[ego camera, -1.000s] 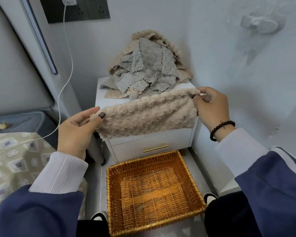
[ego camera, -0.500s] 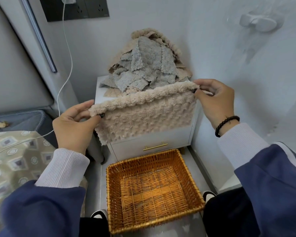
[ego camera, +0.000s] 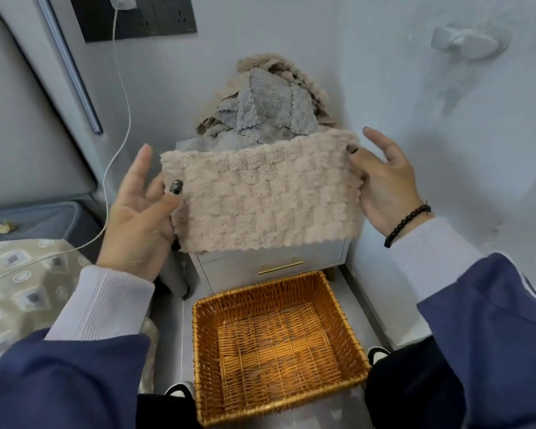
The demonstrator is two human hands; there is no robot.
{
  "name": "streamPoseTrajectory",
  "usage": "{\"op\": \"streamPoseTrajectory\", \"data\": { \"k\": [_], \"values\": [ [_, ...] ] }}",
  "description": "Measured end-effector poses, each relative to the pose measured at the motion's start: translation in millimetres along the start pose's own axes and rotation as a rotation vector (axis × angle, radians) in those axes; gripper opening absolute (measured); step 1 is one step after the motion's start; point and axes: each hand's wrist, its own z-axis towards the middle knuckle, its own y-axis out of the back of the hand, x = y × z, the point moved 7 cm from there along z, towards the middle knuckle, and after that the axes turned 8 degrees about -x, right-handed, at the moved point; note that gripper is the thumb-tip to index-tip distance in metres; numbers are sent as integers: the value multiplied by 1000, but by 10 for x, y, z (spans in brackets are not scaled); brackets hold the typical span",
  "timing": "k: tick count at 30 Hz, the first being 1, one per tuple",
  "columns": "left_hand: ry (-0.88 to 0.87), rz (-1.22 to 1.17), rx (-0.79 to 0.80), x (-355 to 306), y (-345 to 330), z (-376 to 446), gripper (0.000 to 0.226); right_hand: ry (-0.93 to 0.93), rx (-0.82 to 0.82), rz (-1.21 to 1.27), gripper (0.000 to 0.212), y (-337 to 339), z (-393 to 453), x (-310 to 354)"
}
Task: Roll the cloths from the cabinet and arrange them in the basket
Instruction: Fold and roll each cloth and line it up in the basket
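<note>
I hold a fluffy beige cloth (ego camera: 266,196) spread flat in the air in front of the white cabinet (ego camera: 270,264). My left hand (ego camera: 140,218) pinches its left edge with the thumb on the front. Its right edge is pinched by my right hand (ego camera: 384,187), whose other fingers are spread. Behind the cloth, a heap of grey and beige cloths (ego camera: 270,106) lies on the cabinet top. An orange wicker basket (ego camera: 279,348) with nothing in it stands on the floor below the cloth.
A bed with a patterned cover (ego camera: 22,286) is at the left. A white charging cable (ego camera: 118,119) hangs from a wall socket (ego camera: 136,17). The wall at the right carries a white hook (ego camera: 464,41). My shoes flank the basket.
Both hands have lifted the beige cloth off the cabinet edge and opened it out so that it hangs taller and flatter. The free fingers of both hands have spread.
</note>
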Motion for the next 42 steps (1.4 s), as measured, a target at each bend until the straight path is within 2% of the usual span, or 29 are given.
{"op": "streamPoseTrajectory", "data": {
  "k": [2,4,8,12,16,20,27,33,37,42],
  "values": [
    [40,96,-40,129,-1,16,76,-93,87,-40,52,-90,-9,-147],
    [66,150,-93,200,35,37,76,-108,88,-225,59,-96,14,-273],
    [115,190,-157,238,150,91,73,-113,-51,-440,39,10,95,-418],
    [180,243,-169,227,218,102,64,0,-143,-538,29,76,180,-379],
    [277,223,-130,244,250,95,52,147,-104,-624,32,23,202,-310],
    [307,195,-176,241,288,101,37,102,-8,-565,38,-11,188,-347],
    [272,175,-249,209,367,89,35,3,21,-468,34,77,160,-303],
    [180,196,-208,151,305,90,34,89,3,-384,38,160,152,-172],
    [123,185,-190,139,245,91,41,145,-36,-268,36,194,138,-74],
    [94,163,-187,131,198,86,49,170,-77,-138,27,211,113,14]
  ]
}}
